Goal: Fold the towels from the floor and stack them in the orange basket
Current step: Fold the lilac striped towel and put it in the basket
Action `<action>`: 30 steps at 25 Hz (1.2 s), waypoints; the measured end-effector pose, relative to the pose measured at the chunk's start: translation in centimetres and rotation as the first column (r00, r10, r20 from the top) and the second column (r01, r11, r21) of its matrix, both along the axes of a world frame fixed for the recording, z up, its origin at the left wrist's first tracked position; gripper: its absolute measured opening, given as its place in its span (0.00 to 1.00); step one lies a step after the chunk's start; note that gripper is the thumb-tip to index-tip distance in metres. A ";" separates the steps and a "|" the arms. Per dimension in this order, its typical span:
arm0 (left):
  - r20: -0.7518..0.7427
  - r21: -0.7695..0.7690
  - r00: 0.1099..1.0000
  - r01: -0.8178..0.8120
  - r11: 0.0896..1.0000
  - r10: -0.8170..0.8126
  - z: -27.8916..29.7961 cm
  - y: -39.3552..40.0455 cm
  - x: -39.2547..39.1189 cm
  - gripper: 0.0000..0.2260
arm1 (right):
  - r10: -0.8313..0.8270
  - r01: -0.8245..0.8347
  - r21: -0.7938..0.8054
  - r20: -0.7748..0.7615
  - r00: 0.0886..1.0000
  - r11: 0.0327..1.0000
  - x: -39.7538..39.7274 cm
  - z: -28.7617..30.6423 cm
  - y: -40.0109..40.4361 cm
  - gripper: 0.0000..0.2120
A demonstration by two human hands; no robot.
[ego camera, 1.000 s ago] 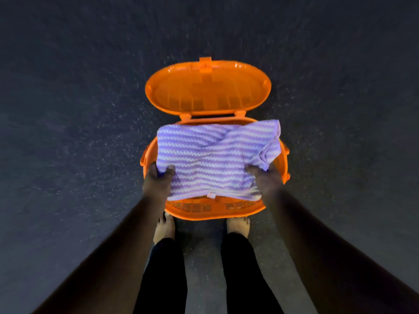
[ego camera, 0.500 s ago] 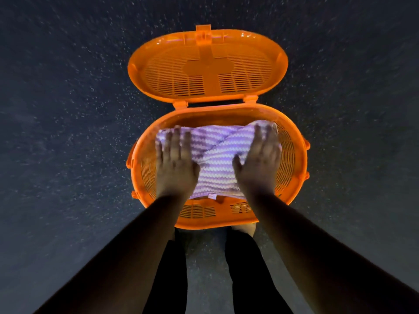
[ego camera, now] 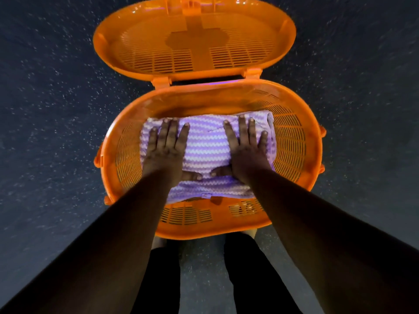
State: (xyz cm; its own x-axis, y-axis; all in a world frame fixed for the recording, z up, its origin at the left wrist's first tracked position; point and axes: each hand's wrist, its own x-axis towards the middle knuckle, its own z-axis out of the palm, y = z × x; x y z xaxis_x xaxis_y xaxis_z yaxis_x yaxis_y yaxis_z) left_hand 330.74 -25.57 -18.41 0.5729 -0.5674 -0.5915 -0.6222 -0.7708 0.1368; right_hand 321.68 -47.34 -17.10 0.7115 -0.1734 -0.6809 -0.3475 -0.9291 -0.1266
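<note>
Both flat and spread on the folded towel inside the orange basket, left hand at nine o'clock, right hand at three, and maybe messing the fold if pulled away fast.

Basket on the floor, directly before the person's legs. Lid hinged open at the basket's far rim, lying beyond it. Towel, folded, inside the basket, about midway between its left and right walls, its near edge against the near wall. Left hand flat on the left half of the towel; right hand flat on the right half. Thumbs point inward, near each other but apart. Both forearms cross over the near rim; feet partly hidden beneath it.
</note>
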 end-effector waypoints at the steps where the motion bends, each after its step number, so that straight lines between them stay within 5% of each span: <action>1: -0.009 -0.015 1.000 -0.013 1.000 0.013 0.9 0.1 -0.1 0.63 | -0.003 0.003 0.013 -0.012 1.000 1.000 0.1 0.8 -0.1 0.66; 6: -0.160 -0.015 0.978 -0.137 0.990 0.133 10.7 1.3 -0.5 0.50 | -0.074 0.079 0.076 -0.061 0.995 0.994 -0.7 9.8 -0.3 0.52; 11: -0.332 0.103 0.905 -0.246 0.964 0.266 29.2 1.2 -1.0 0.53 | -0.334 0.347 0.138 -0.113 0.936 0.927 -1.4 27.0 0.3 0.49; 17: -0.267 -0.028 0.931 -0.267 0.963 0.250 56.2 1.3 -2.7 0.49 | -0.606 0.579 0.241 0.052 0.794 0.779 -6.3 55.2 3.6 0.49; 19: -0.285 -0.041 0.928 -0.263 0.964 0.241 56.6 1.0 -2.5 0.50 | -0.622 0.593 0.262 0.038 0.782 0.761 -6.5 56.1 4.1 0.49; 24: -0.164 -0.161 0.972 0.144 0.976 -0.170 69.2 0.0 -7.2 0.48 | -0.729 0.708 0.176 0.178 0.661 0.684 -16.1 69.5 7.8 0.51; 30: 0.016 -0.177 0.786 0.610 0.772 -0.618 76.4 -5.0 -18.3 0.47 | -0.828 0.845 0.088 0.275 0.489 0.528 -31.2 75.4 9.2 0.51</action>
